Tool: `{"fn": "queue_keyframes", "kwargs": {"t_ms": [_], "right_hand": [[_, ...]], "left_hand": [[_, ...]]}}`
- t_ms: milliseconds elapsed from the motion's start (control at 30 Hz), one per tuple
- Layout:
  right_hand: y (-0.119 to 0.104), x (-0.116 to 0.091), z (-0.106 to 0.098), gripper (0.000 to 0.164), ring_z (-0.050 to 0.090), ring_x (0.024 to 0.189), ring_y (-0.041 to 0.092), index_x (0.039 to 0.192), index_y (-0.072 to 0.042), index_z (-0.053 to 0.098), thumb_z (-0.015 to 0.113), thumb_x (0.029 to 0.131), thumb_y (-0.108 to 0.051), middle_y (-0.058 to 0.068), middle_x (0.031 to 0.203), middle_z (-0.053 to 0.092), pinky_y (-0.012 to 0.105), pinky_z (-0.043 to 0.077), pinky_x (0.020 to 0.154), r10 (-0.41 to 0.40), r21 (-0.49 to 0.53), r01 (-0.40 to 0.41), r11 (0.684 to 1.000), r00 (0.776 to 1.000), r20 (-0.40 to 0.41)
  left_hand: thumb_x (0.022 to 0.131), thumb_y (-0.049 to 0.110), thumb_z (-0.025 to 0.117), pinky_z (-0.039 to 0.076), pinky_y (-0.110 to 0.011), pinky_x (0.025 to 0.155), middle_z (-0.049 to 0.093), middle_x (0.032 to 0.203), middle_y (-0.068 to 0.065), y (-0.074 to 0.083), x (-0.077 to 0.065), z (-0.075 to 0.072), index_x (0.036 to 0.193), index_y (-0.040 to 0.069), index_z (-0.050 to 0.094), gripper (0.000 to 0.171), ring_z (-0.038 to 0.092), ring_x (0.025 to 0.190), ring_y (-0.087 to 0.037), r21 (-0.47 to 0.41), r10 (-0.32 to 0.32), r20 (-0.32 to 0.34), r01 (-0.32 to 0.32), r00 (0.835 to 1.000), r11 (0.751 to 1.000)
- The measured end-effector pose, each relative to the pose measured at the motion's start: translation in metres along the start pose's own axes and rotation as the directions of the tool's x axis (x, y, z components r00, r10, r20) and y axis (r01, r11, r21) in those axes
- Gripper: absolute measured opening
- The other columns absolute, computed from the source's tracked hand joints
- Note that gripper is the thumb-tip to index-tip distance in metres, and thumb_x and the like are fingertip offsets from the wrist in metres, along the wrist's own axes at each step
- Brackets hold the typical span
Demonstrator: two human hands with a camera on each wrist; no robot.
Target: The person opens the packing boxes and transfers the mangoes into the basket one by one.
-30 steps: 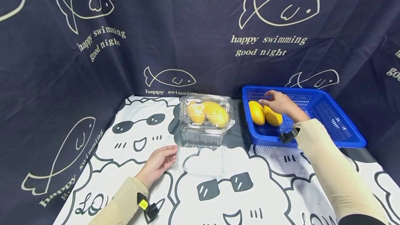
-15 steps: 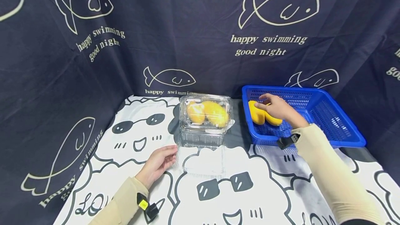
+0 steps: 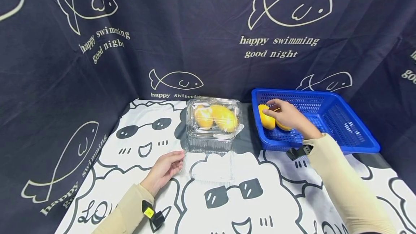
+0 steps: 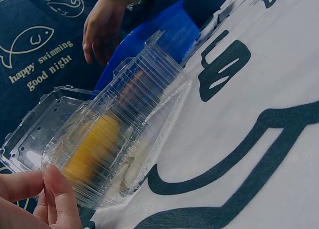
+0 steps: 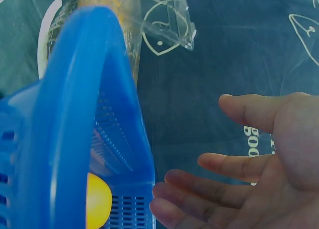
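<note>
My left hand point(image 3: 164, 170) pinches the left edge of a clear plastic box point(image 4: 124, 134) between thumb and fingers. In the head view, yellow mangoes point(image 3: 222, 118) show through clear plastic behind its near part; whether this is one box or two I cannot tell. My right hand point(image 3: 286, 113) is over the left end of the blue basket point(image 3: 360, 133), with thumb and fingers spread. Below it lie two mangoes point(image 3: 266, 118), one partly covered by the hand. The right wrist view shows the same hand point(image 5: 284, 184) with fingers apart and nothing held.
A sheep-patterned white cloth point(image 3: 240, 205) covers the table. Dark blue fabric with fish drawings point(image 3: 195, 28) hangs at the back and sides. The basket's raised rim point(image 3: 260, 133) stands between the right-hand mangoes and the clear plastic.
My right hand has moved slightly left and down over the mangoes in the basket, covering more of the right one. The left hand has stayed on the box edge.
</note>
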State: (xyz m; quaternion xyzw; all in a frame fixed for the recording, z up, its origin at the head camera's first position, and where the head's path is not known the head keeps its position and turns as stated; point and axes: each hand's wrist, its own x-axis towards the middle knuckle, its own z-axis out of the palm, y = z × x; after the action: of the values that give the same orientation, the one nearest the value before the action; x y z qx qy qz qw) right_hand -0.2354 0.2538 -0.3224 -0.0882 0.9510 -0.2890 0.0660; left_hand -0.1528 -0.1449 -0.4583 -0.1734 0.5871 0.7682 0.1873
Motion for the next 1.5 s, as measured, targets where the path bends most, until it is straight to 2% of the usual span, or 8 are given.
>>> {"fn": "queue_keyframes", "kwargs": {"t_ms": [200, 533, 867, 1300, 1500], "right_hand": [[-0.006, -0.004, 0.006, 0.052, 0.057, 0.113, 0.042, 0.134, 0.002, 0.049, 0.055, 0.099, -0.036, 0.027, 0.124, 0.058, 0.055, 0.049, 0.098, -0.026, -0.003, 0.026, 1.0, 0.999, -0.028], [-0.015, -0.013, 0.015, 0.054, 0.06, 0.111, 0.038, 0.137, 0.001, 0.048, 0.057, 0.098, -0.035, 0.024, 0.125, 0.059, 0.048, 0.055, 0.091, -0.032, 0.044, 0.034, 0.998, 0.998, -0.045], [-0.024, -0.018, 0.024, 0.05, 0.065, 0.104, 0.036, 0.132, 0.003, 0.054, 0.06, 0.097, -0.032, 0.022, 0.118, 0.066, 0.047, 0.055, 0.088, -0.094, 0.051, 0.098, 0.994, 0.992, -0.088], [-0.034, -0.025, 0.041, 0.043, 0.065, 0.098, 0.032, 0.126, 0.003, 0.058, 0.061, 0.096, -0.026, 0.02, 0.11, 0.068, 0.045, 0.056, 0.087, -0.152, 0.049, 0.157, 0.986, 0.985, -0.083], [-0.038, -0.031, 0.05, 0.041, 0.066, 0.096, 0.029, 0.124, 0.004, 0.059, 0.063, 0.094, -0.025, 0.017, 0.108, 0.069, 0.044, 0.056, 0.086, -0.196, 0.079, 0.201, 0.976, 0.979, -0.062]], "left_hand": [[0.094, 0.008, 0.059, 0.053, -0.016, 0.067, 0.059, 0.085, 0.003, 0.001, -0.001, 0.0, 0.131, -0.006, 0.05, 0.042, 0.056, 0.074, -0.006, -0.002, -0.003, 0.009, 0.003, 1.0, 1.0], [0.095, 0.008, 0.058, 0.052, -0.015, 0.064, 0.059, 0.082, 0.003, 0.001, -0.002, 0.0, 0.133, -0.008, 0.048, 0.042, 0.055, 0.073, -0.005, -0.01, 0.005, 0.018, -0.005, 1.0, 1.0], [0.094, 0.008, 0.058, 0.053, -0.015, 0.065, 0.06, 0.083, 0.003, 0.0, -0.003, 0.0, 0.133, -0.007, 0.048, 0.042, 0.055, 0.073, -0.005, -0.01, 0.005, 0.012, -0.005, 1.0, 1.0], [0.094, 0.007, 0.057, 0.053, -0.015, 0.065, 0.059, 0.084, 0.002, 0.0, -0.001, 0.0, 0.131, -0.006, 0.05, 0.039, 0.055, 0.073, -0.006, -0.004, -0.002, 0.014, 0.002, 1.0, 1.0], [0.094, 0.007, 0.058, 0.053, -0.016, 0.064, 0.06, 0.083, 0.002, -0.001, -0.002, 0.0, 0.13, -0.007, 0.051, 0.04, 0.055, 0.073, -0.006, -0.015, 0.006, 0.01, -0.005, 1.0, 1.0]]}}
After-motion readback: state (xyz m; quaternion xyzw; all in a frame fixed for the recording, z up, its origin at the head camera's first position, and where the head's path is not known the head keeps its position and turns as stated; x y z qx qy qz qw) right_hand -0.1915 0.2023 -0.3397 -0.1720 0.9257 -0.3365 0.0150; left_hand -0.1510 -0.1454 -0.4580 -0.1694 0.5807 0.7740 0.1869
